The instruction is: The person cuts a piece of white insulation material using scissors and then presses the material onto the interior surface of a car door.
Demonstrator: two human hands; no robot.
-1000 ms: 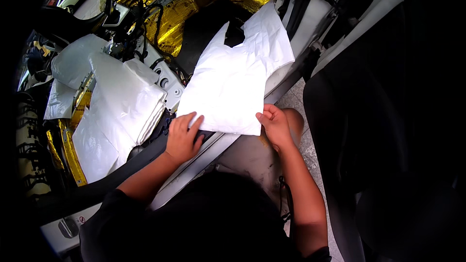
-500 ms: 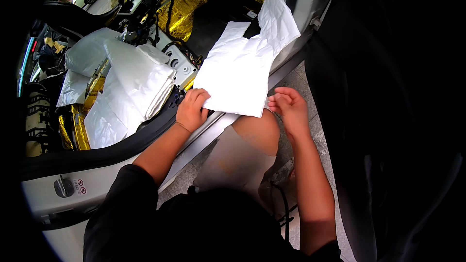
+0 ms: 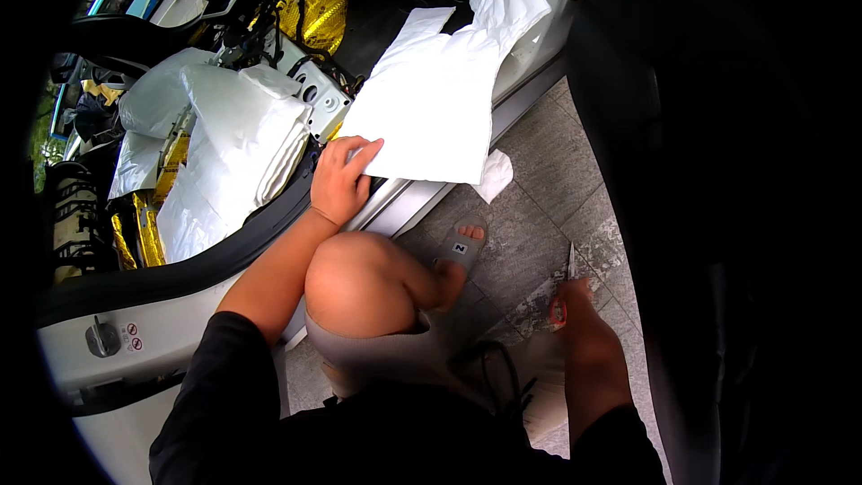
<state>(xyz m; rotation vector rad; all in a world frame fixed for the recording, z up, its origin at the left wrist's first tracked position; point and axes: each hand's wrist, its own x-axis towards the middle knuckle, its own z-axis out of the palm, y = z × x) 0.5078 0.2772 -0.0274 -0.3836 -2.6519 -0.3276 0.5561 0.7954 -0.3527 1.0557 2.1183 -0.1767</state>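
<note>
A white soft padded sheet (image 3: 426,112) with a notch in its far edge lies across the car's door opening. At its near left corner my left hand (image 3: 341,180) grips the edge, with fingers on top and the thumb lower. Down by the floor on the right, my right hand (image 3: 575,296) is closed on scissors (image 3: 572,260). Their blades point away from me and a red handle shows beside my fingers. A small white scrap (image 3: 494,175) is on the floor by the sheet's near right corner.
Folded white sheets (image 3: 238,139) are piled inside the car on the left. Gold foil lining (image 3: 319,18), a metal bracket (image 3: 314,94) and loose wiring lie beyond. The door sill (image 3: 409,202) runs beneath the sheet. My sandalled foot (image 3: 462,247) stands on grey floor tiles (image 3: 530,171).
My right hand has left the sheet's near right corner, dropped toward the floor and now holds scissors. My left hand stays on the sheet. My knee has shifted left, and the scrap shows.
</note>
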